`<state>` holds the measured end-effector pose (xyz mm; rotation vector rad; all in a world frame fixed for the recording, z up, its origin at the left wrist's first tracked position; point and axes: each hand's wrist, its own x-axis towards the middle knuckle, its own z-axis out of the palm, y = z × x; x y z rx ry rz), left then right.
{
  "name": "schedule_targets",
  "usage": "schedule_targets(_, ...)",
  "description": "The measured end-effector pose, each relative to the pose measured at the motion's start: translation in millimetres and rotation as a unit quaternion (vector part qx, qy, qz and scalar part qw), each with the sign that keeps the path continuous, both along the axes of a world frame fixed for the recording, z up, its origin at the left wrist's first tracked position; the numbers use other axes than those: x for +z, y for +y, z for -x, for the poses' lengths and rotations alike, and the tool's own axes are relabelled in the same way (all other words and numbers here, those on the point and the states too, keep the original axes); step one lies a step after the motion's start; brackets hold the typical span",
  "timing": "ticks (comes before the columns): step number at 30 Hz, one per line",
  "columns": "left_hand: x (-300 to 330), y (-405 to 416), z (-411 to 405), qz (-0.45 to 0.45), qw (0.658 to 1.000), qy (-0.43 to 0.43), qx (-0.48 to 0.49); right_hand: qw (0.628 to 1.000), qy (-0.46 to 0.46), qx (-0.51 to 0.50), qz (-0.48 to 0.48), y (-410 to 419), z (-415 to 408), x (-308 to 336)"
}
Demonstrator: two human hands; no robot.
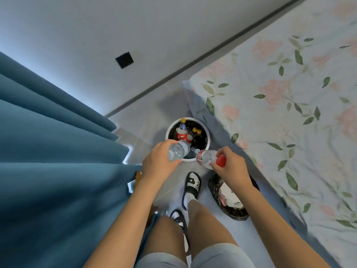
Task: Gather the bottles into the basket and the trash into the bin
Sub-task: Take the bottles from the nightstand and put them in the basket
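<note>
Bottles being binned in basket [206, 149]: left hand [158, 161] grips clear bottle [178, 150], right hand [230, 167] grips red-capped bottle [209, 157], both over rim; next, release inside

I stand on a pale tiled floor [146, 120]. On it, ahead of my feet, sits the white-rimmed basket [207, 141], and just to my right the black-lined bin [214, 187], beside the floral-sheeted bed [280, 105].
</note>
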<state>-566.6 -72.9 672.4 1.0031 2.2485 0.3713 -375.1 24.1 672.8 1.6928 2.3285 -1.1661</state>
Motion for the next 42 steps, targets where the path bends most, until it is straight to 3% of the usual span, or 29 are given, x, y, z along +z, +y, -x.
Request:
schedule_targets(5,-77,38,26,0.022,0.999,-0.026,0.002,0.998,-0.042,0.032,0.034,39,41,-69)
schedule_targets(15,-223,73,69,0.09,0.994,0.01,-0.055,0.997,-0.069,0.034,0.023,89,89,-224)
schedule_targets(23,-317,90,66,0.134,0.985,-0.003,-0.11,0.981,-0.144,0.126,0.015,102,107,-340)
schedule_targets(33,-358,127,77,0.128,0.989,-0.06,-0.042,0.967,-0.197,0.16,0.041,119,87,-407)
schedule_targets(42,-365,119,53,0.111,0.99,-0.072,-0.049,0.953,-0.222,0.186,0.085,119,80,-410)
